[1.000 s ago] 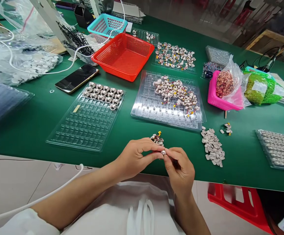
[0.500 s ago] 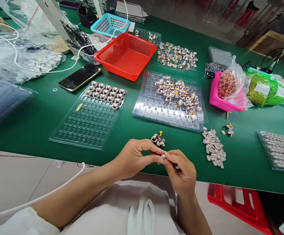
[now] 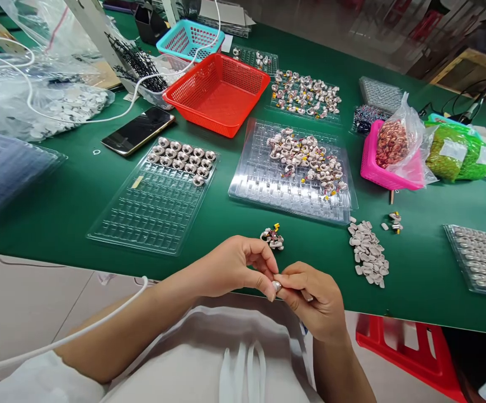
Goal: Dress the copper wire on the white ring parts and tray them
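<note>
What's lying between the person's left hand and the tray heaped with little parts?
In the head view, a small cluster of parts with some yellow lies on the green table between the left hand and the heaped tray.

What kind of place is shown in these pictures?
Probably a small assembly workshop: the long green table bears a clear tray with rows of metallic parts, a heap of small pale pieces and an open red basket.

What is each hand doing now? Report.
Left hand: closed, fingertips on the small shiny part.
Right hand: closed, pinching the same part; another small piece shows among its fingers.
</note>
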The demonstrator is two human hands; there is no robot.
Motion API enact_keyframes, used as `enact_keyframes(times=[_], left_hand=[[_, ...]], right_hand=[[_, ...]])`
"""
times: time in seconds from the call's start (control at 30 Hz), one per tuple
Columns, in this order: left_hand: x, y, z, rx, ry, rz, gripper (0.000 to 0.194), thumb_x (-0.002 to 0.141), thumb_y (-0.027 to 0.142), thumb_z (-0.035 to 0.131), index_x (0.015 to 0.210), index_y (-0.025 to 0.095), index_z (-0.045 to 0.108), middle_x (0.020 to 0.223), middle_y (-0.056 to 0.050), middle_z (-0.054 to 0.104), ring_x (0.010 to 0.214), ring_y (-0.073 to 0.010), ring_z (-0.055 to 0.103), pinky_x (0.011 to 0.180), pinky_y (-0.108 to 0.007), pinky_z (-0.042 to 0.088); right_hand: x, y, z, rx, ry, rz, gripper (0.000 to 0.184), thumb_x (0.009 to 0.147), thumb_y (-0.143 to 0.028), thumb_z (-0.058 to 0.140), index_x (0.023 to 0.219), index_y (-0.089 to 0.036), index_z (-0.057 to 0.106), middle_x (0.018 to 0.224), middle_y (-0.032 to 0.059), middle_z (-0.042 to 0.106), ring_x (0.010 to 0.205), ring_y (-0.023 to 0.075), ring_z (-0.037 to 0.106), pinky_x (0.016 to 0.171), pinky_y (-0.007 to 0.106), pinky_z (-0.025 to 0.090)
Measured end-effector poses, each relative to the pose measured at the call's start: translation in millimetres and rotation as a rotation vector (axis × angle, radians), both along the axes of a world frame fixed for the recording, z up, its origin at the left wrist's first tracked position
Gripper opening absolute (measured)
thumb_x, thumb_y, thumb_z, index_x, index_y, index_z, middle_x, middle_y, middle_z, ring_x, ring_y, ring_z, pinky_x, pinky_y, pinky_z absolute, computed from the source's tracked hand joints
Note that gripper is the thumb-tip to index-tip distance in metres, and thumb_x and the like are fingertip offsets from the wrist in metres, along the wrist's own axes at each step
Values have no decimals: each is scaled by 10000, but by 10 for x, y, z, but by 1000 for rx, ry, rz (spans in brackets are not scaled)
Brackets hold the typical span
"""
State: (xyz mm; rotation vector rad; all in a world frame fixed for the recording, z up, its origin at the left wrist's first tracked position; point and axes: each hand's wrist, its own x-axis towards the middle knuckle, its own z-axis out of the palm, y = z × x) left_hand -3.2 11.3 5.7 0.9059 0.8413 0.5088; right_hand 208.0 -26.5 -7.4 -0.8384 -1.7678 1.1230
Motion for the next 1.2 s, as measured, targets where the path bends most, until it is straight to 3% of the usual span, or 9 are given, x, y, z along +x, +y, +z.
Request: enact_keyframes(times=[0.3,0.47,0.53,0.63,0.77,0.87,0.97,1.2], left_hand=[[-4,9,-64,-12,-41,-51,314,565,191,934,740,164,674,697,0,752,700,-171,707,682,-284,546],[9,48,-43,112,-74,-65,500,552,194,948,1001,178,729,962,-26,752,926,-187,679,849,-301,523],[-3,69,-19,112,-139,-150,467,670,237,890,1100,183,714,1067,-53,749,992,-199,675,901,-320,515],[-38,88,27,133,-98,-238,237,884,294,697,1075,156,722,1033,-76,761,968,-195,683,901,-329,515],[-47,74,67,197,102,-89,162,876,288,699,933,140,738,888,-47,754,837,-163,673,813,-287,519],[-3,34,64,101,21,20,169,841,301,742,835,137,701,783,-18,725,737,-139,668,746,-271,534],[44,-6,31,-57,-110,62,240,787,303,809,815,146,630,717,-5,725,691,-136,690,714,-274,550],[45,-6,-25,-155,-240,11,346,753,244,855,986,150,617,755,-13,758,693,-128,711,750,-282,568]], right_hand=[[-22,41,-21,-23,23,54,349,855,-15,662,1106,-241,744,799,42,700,705,147,644,587,241,507],[39,30,5,-48,-1,49,376,893,-31,630,1162,-280,713,884,34,714,782,151,663,644,246,536],[70,46,51,-9,-58,38,400,902,-21,606,1192,-283,691,935,39,714,827,153,667,678,249,546],[100,84,100,107,-190,4,424,912,-4,553,1222,-271,663,967,48,687,825,140,663,664,233,546],[93,116,75,341,-367,-88,440,903,1,519,1252,-242,632,972,70,678,800,148,663,639,245,549],[58,121,25,487,-438,-165,458,906,-25,521,1296,-244,616,992,91,707,814,177,686,640,274,564],[24,118,-11,564,-378,-188,484,914,-50,528,1345,-258,601,1017,102,736,794,189,702,629,290,568],[16,149,-61,513,-149,-195,499,933,-60,538,1349,-325,611,1037,88,764,748,185,696,609,316,565]])
